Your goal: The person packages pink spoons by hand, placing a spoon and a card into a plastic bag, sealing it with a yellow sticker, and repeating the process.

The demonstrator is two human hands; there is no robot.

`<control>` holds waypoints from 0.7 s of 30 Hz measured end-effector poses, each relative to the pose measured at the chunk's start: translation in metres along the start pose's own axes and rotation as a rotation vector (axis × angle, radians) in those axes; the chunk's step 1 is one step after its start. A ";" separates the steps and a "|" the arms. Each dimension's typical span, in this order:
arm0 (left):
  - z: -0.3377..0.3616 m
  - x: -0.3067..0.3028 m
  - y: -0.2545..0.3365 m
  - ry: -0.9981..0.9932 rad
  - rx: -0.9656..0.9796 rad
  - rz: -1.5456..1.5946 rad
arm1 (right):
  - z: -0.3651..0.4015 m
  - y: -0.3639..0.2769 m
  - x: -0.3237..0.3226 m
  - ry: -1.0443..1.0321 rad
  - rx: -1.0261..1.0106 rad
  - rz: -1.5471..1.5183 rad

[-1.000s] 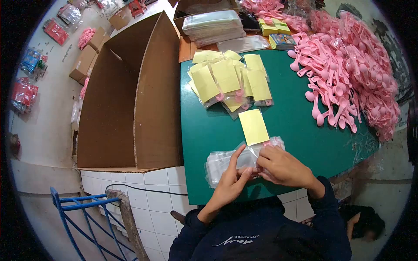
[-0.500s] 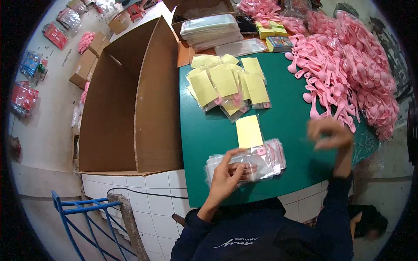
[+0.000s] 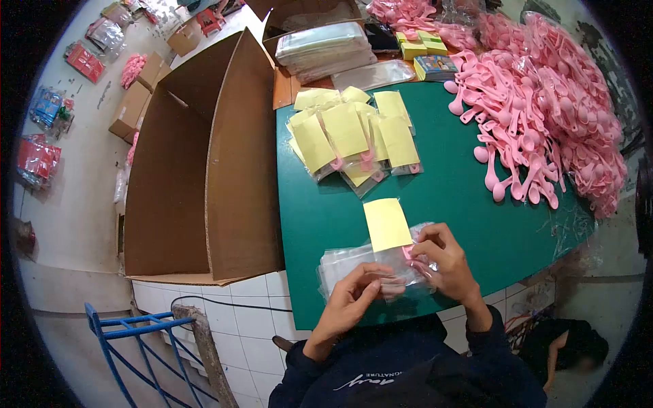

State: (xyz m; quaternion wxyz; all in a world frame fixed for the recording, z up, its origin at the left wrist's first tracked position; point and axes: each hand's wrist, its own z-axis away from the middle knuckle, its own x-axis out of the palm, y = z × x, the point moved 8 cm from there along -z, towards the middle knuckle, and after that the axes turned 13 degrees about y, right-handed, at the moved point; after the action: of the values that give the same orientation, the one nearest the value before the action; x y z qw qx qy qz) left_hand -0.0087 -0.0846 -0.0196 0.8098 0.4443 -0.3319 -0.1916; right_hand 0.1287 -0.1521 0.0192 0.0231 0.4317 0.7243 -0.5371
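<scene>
A yellow card (image 3: 388,224) lies at one end of a clear plastic bag (image 3: 389,258), and part of a pink spoon (image 3: 407,251) shows below the card. The bag rests over a stack of clear plastic bags (image 3: 335,264) at the table's near edge. My left hand (image 3: 355,292) grips the lower part of the bag, its thumb and fingers closed on the film. On the other side, my right hand (image 3: 445,262) pinches the bag's edge beside the pink spoon; its fingertips partly cover that spot.
Bagged yellow cards (image 3: 345,129) lie in a pile farther up the green table (image 3: 449,170). Loose pink spoons (image 3: 537,115) are heaped at the right. A tall open cardboard box (image 3: 241,170) stands left of the table, and a blue metal rack (image 3: 136,319) is lower left.
My right hand has come in from the right, near the spoon heap, down to the bag and closed on its edge. The bag with the card has shifted slightly toward me.
</scene>
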 end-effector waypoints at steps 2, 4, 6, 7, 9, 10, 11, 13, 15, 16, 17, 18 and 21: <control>0.000 -0.009 -0.004 0.022 0.034 -0.094 | 0.001 0.004 0.000 -0.056 0.079 -0.087; -0.003 -0.007 0.000 0.059 0.143 -0.379 | 0.004 0.006 0.000 -0.097 0.125 -0.130; -0.007 -0.008 -0.005 0.085 0.240 -0.547 | 0.005 0.008 0.001 -0.122 0.138 -0.135; -0.008 -0.008 -0.003 0.103 0.283 -0.560 | 0.006 0.011 0.000 -0.125 0.197 -0.157; -0.009 -0.006 0.002 0.135 0.369 -0.590 | 0.010 0.017 -0.003 -0.125 0.317 -0.202; -0.009 -0.006 0.001 0.152 0.353 -0.588 | 0.014 0.024 -0.003 -0.093 0.405 -0.266; -0.009 -0.004 0.001 0.171 0.337 -0.588 | 0.020 0.030 0.001 -0.061 0.492 -0.332; -0.009 -0.004 0.001 0.203 0.316 -0.581 | 0.026 0.039 0.006 -0.027 0.648 -0.439; -0.010 -0.004 0.000 0.229 0.303 -0.568 | 0.031 0.044 0.011 -0.022 0.787 -0.520; -0.010 -0.004 0.001 0.260 0.299 -0.563 | 0.030 0.044 0.011 0.007 0.799 -0.513; -0.010 -0.005 0.001 0.290 0.296 -0.558 | 0.029 0.043 0.011 0.036 0.812 -0.506; -0.009 -0.007 0.000 0.321 0.292 -0.553 | 0.029 0.043 0.012 0.064 0.824 -0.499; -0.010 -0.012 -0.009 0.367 0.336 -0.545 | 0.028 0.043 0.012 0.118 0.838 -0.491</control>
State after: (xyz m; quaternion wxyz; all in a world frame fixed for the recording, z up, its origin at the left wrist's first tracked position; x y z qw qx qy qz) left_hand -0.0105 -0.0759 -0.0352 0.6908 0.6702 -0.0776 -0.2601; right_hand 0.1372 -0.1647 -0.0310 -0.3210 0.2501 0.5263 -0.7466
